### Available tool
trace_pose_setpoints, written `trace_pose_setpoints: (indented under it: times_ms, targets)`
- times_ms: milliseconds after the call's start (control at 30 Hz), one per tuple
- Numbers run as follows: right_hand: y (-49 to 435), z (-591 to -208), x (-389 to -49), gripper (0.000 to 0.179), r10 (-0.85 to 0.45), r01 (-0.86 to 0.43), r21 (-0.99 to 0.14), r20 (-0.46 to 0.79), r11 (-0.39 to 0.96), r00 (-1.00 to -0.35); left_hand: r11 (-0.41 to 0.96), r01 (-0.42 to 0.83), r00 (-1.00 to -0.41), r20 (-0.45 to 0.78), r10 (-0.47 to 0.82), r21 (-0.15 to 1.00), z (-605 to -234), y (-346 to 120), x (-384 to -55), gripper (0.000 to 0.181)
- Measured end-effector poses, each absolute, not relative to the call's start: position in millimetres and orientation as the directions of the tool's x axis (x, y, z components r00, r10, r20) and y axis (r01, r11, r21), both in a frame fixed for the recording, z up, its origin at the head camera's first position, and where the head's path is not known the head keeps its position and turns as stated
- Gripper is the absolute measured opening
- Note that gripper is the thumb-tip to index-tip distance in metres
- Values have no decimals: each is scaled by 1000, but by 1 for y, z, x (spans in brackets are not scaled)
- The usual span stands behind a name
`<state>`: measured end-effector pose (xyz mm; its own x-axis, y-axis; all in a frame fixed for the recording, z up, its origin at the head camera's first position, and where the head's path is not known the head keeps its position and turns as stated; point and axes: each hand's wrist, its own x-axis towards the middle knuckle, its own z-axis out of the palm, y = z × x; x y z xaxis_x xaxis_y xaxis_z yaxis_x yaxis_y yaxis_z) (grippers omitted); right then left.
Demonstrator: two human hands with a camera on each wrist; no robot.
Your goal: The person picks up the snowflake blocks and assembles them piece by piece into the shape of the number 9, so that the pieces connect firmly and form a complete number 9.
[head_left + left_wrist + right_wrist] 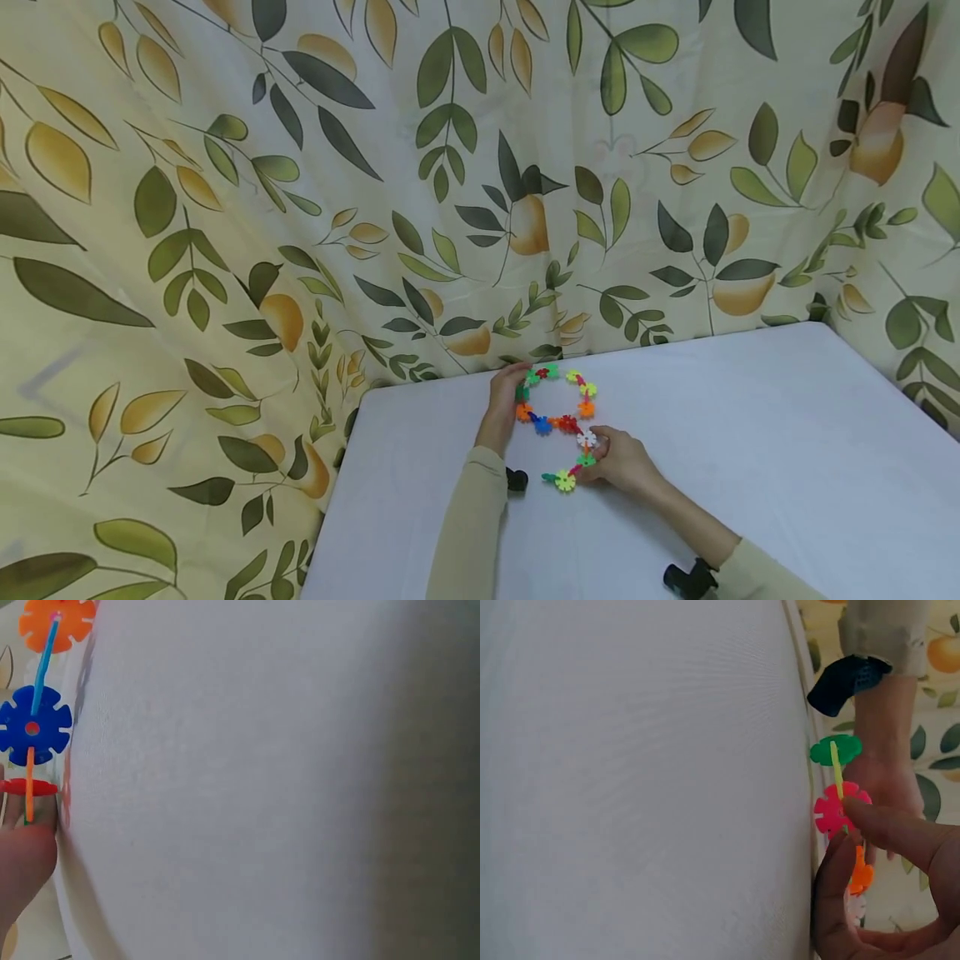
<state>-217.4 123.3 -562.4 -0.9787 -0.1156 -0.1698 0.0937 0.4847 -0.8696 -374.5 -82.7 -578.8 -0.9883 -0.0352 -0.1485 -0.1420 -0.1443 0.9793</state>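
Note:
A chain of interlocking plastic flower discs [542,426] in several colours lies on the white table, forming a loop with a curved tail below it. My left hand [504,406] rests against the left side of the loop, fingers reaching along its green discs. In the left wrist view, part of that hand [26,862] shows beside a red disc [30,787]. My right hand [624,461] pinches the tail between thumb and forefinger, near a yellow disc [566,481] and a green disc [587,460]. A pink disc [832,811] sits at its fingertips in the right wrist view.
The white-covered table [750,433] extends right and in front of the chain. Behind and to the left hangs a leaf-patterned curtain [480,250]. Black devices are strapped to both wrists, one showing by the right sleeve [761,575].

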Motion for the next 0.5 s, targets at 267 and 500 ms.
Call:
trace_pose_setpoints:
  times_ms: [267, 500]
  targets:
    - [127, -554, -220, 88, -127, 108, -850, -200, 516, -971, 74, -39, -994, -31, -108, 996, -567, -82, -362, 39]
    - [142, -544, -222, 81, -145, -33, -776, -76, 630, -986, 273, 32, -995, 56, -81, 961, -558, -98, -339, 39]
